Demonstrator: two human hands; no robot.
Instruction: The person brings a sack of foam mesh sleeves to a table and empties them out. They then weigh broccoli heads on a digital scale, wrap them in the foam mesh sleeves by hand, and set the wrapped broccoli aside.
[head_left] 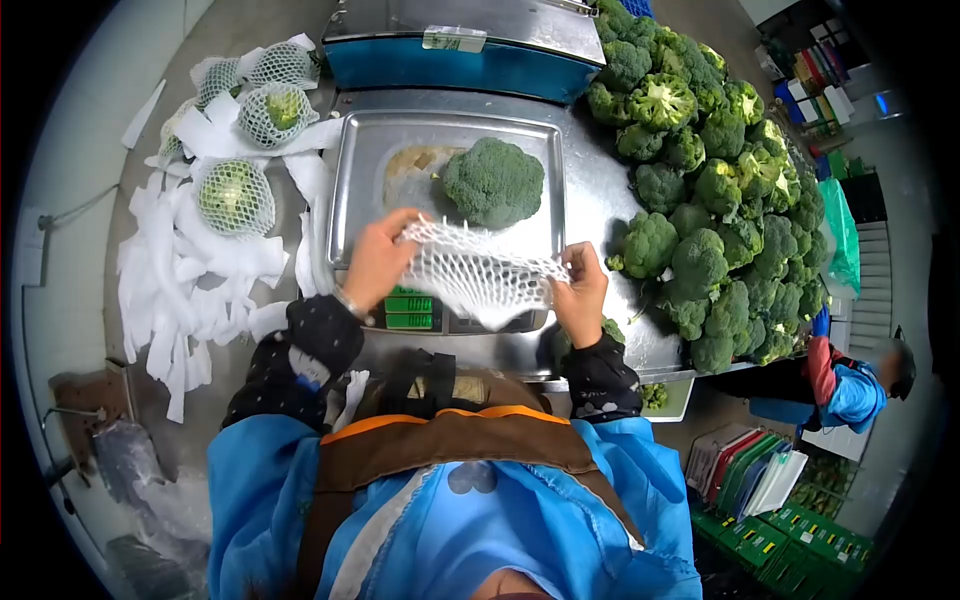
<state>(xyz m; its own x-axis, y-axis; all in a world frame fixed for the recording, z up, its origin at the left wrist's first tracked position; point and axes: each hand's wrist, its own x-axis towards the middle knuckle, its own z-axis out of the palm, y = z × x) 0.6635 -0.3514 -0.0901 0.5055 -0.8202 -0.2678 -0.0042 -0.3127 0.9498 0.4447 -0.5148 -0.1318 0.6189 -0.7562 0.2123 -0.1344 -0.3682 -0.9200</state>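
Zeros, seemingly 0.00, are displayed in two lit green windows (409,321) of the scale (365,160); the label (455,39) on the blue-sided box (450,70) cannot be read.

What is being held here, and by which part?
A white foam net: the left hand pinches its left end and the right hand its right end, stretching it sideways between them.
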